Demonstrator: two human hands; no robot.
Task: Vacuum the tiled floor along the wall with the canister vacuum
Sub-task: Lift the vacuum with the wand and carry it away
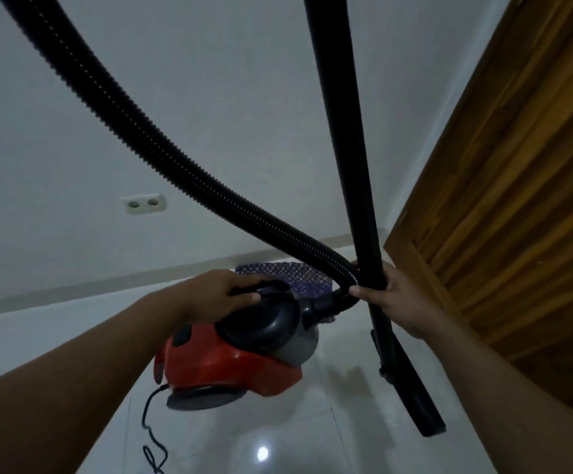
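Overhead, one vacuum (233, 350), two gripping hands (223, 292).

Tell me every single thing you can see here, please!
vacuum: one, red and grey with a black handle, lifted above the floor, centre.
hose: one, black, ribbed, arcs from top left to the vacuum's front.
tube: one, black, stiff, runs top to lower right.
cord: one, black, trails from the vacuum's back.
socket: one, white, on the wall, left.
mat: one, purple patterned, by the wall.
door: one, brown wood, right.
floor: white glossy tiles.
left hand: grips the vacuum's handle.
right hand: holds the tube.
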